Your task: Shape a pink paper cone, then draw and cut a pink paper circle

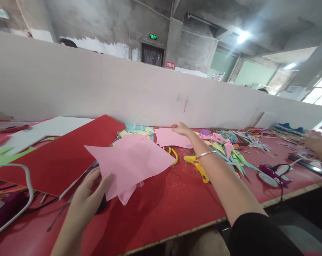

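Note:
My left hand [93, 190] holds a large pink sheet [131, 160] by its lower left edge, thumb on top, above the red table [176, 213]. Beneath that sheet a crumpled pink piece [126, 196] shows in part. My right hand [180, 128] reaches to the far side of the table, its fingers bent at the top edge of another pink sheet [171, 138]; whether they pinch it is too small to tell. Between the two sheets and my right forearm lie yellow-handled scissors or pliers [173, 156] and a yellow glue gun [196, 165].
A red sheet [70, 153] and a white sheet [49, 133] lie at the left, near a white cable [29, 181]. Paper cones [228, 149] and a purple glue gun [275, 175] are at the right. Another person's hand [316, 142] shows at the right edge.

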A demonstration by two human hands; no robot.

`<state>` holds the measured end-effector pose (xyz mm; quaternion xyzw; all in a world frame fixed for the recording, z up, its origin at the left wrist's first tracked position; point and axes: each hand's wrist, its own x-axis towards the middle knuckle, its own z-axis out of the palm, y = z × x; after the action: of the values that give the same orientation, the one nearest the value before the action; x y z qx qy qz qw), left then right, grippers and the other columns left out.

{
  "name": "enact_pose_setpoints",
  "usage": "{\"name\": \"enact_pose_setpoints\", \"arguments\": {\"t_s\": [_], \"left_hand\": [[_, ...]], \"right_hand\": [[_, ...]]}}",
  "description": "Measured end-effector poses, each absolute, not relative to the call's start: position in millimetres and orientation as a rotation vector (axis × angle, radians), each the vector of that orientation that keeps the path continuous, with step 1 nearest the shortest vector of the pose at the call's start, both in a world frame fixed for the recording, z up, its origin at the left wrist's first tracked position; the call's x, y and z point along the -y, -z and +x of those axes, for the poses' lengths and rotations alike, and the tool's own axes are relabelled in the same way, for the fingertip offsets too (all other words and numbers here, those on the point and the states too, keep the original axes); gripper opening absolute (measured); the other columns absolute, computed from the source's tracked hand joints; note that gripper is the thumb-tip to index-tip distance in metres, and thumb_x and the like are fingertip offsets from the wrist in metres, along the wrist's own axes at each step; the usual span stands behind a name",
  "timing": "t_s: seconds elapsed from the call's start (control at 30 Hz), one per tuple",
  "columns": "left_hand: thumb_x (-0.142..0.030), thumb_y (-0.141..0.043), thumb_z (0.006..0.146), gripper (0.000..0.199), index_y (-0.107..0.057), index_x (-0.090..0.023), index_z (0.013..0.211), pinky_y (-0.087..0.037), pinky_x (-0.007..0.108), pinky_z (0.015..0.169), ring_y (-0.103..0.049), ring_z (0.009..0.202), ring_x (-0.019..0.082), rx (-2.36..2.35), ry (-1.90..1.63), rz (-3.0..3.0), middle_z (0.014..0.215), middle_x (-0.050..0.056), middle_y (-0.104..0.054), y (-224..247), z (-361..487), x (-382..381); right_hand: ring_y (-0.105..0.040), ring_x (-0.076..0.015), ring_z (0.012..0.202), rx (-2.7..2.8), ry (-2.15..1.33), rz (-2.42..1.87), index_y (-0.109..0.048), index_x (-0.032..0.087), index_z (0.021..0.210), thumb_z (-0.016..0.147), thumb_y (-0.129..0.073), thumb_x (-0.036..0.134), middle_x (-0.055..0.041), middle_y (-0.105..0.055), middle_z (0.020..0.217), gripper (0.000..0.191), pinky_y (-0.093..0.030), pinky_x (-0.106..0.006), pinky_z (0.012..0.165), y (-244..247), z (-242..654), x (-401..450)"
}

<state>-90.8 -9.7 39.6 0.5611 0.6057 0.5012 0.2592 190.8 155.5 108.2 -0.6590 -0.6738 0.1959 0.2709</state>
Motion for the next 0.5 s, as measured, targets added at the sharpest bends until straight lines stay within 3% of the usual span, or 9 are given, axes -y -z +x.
{"name": "enact_pose_setpoints", "arguments": {"t_s": [0.1,0.17,0.23,0.3,0.4,0.5], "left_hand": [[-0.047,-0.06,0.065,0.04,-0.062,-0.017,0.092,-0.049,0.026,0.072,-0.059,0.091,0.022,-1.637,-1.431,1.281,0.097,0.004,-0.067,-43,-90,13],[-0.046,-0.063,0.063,0.041,-0.063,-0.018,0.093,-0.051,0.024,0.069,-0.061,0.088,0.021,-1.589,-1.481,1.109,0.095,0.003,-0.069,-44,-83,16],[-0.047,-0.065,0.062,0.045,-0.063,-0.018,0.097,-0.052,0.024,0.071,-0.062,0.087,0.02,-1.497,-1.468,0.994,0.094,0.003,-0.07,-45,-73,23],[-0.049,-0.068,0.058,0.05,-0.064,-0.018,0.097,-0.053,0.028,0.075,-0.063,0.087,0.021,-1.388,-1.389,0.985,0.092,0.003,-0.071,-43,-62,32],[-0.057,-0.068,0.053,0.051,-0.068,-0.019,0.088,-0.053,0.032,0.08,-0.063,0.09,0.025,-1.347,-1.296,1.089,0.087,0.004,-0.072,-37,-53,51],[-0.056,-0.067,0.055,0.045,-0.069,-0.021,0.085,-0.054,0.033,0.076,-0.063,0.091,0.027,-1.379,-1.091,1.315,0.087,0.005,-0.072,-26,-61,71]], "right_hand": [[-0.058,-0.0129,0.09,2.099,-0.761,-1.484,-0.055,0.025,0.114,0.073,-0.067,0.026,-0.0028,-0.06,0.104,0.042,-0.049,-0.024,0.078,-104,173,-107],[-0.053,-0.0175,0.104,2.363,-0.882,-1.069,-0.041,0.024,0.128,0.07,-0.069,0.03,-0.0088,-0.052,0.119,0.065,-0.047,-0.03,0.084,-92,166,-66],[-0.04,-0.0212,0.118,2.422,-0.723,-0.871,-0.035,0.025,0.132,0.065,-0.071,0.039,-0.0084,-0.042,0.13,0.078,-0.038,-0.036,0.098,-73,162,-26],[-0.038,-0.0211,0.118,2.342,-0.569,-0.867,-0.036,0.022,0.131,0.071,-0.067,0.039,-0.009,-0.043,0.126,0.07,-0.035,-0.036,0.1,-52,160,4],[-0.049,-0.0179,0.099,2.165,-0.318,-0.996,-0.055,0.023,0.115,0.087,-0.045,0.019,-0.0073,-0.054,0.104,0.03,-0.044,-0.032,0.086,-24,160,29],[-0.052,-0.0177,0.084,2.104,-0.154,-0.984,-0.062,0.021,0.102,0.088,-0.04,0.012,-0.007,-0.059,0.09,0.029,-0.046,-0.03,0.075,-9,167,39]]}}
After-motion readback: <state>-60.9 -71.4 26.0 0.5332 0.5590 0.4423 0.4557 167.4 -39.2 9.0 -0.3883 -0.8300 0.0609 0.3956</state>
